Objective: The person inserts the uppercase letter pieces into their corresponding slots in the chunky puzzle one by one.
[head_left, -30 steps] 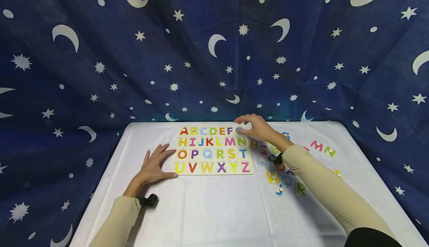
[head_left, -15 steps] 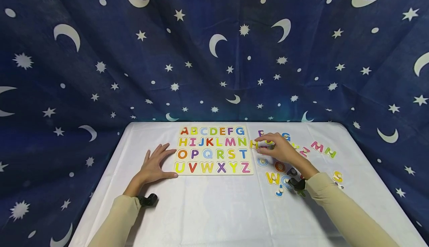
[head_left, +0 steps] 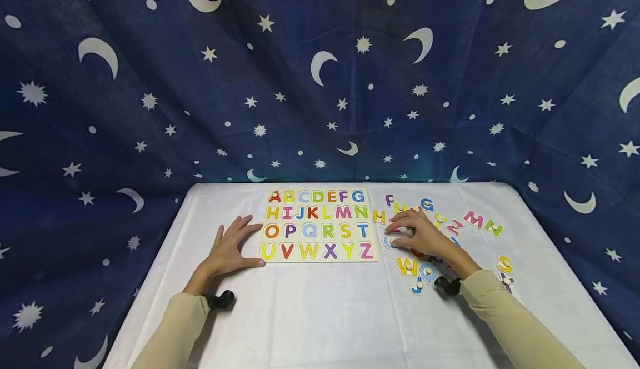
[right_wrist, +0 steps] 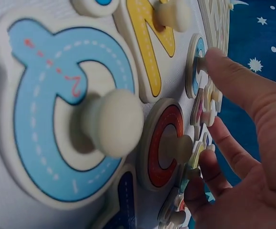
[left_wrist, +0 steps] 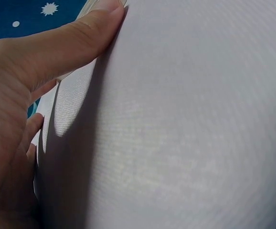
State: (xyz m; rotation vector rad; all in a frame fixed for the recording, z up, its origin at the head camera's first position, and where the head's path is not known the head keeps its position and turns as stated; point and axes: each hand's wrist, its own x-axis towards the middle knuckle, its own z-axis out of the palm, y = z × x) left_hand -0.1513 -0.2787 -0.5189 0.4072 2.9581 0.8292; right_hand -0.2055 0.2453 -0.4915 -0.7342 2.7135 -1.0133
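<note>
An alphabet puzzle board (head_left: 320,222) lies on the white table, its A and B pieces in place with their knobs showing. My left hand (head_left: 227,252) rests at the board's left edge, fingers spread; its thumb (left_wrist: 76,40) touches the lower corner. Over the loose letters to the right hovers my right hand (head_left: 422,237), thumb and fingers apart. In the right wrist view, its thumb (right_wrist: 238,76) is at the knob of a light blue, round letter piece (right_wrist: 195,64), while the fingers reach near other knobs. Some pieces beneath this hand are hidden.
Around the right hand lie loose knobbed letters: H (head_left: 379,217), W (head_left: 407,266), Q (head_left: 428,272), J (head_left: 417,285), G (head_left: 426,204), M (head_left: 473,219), N (head_left: 493,228) and S (head_left: 504,263). A dark blue curtain (head_left: 300,130) with moons and stars hangs behind the table.
My right hand has moved from the board's upper right corner, by the G slot, rightward and down to the loose letters. The left hand has stayed at the board's edge.
</note>
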